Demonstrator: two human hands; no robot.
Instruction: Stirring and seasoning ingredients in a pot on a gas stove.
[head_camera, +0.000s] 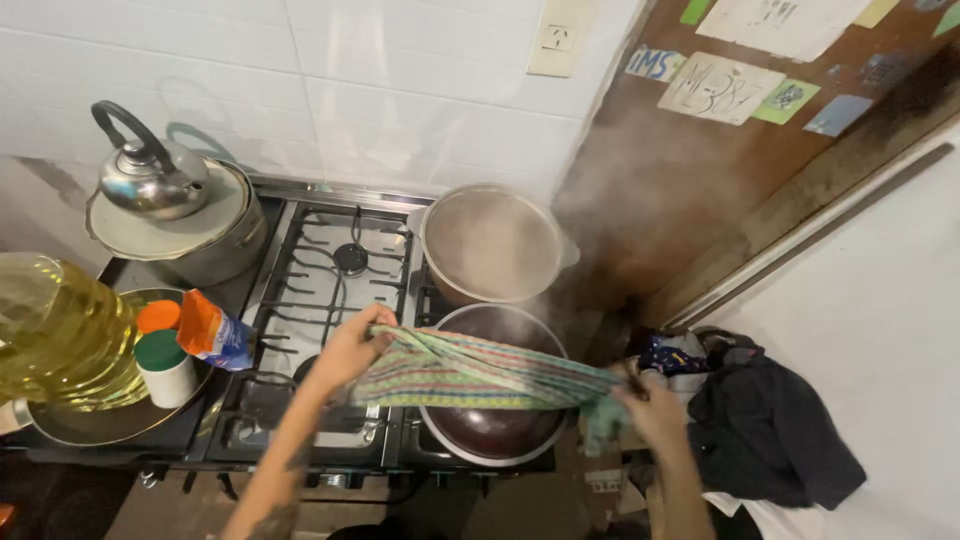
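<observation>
Two hands, one cloth: my left hand (352, 345) and my right hand (652, 405) each grip an end of a striped green, pink and cream dish towel (470, 370), pulled into a loose band between them. Both fists are clenched on the fabric. The towel hangs just over the near right burner, across the top of a round dark pot with a metal rim (495, 425); I cannot tell if cloth and rim touch. Steam rises off this side of the black gas stove (300, 300).

Right of my right hand, a heap of dark clothes (765, 425) lies on the white surface.

Near left, a shallow metal pan (95, 425) holds a white canister with a green lid (165, 368), an orange-and-blue packet (212, 335) leaning beside it, and an orange cap (158, 316) behind. A large clear bottle of yellow oil (60, 335) crowds the left edge.

Farther back, right: a wide pale pot (490, 245), steaming. Back left: a shiny steel kettle with a black handle (150, 175) sits on the flat lid of a big grey pot (215, 245). Beyond, a white tiled wall (400, 90) and a brown board with paper notes (720, 90).
</observation>
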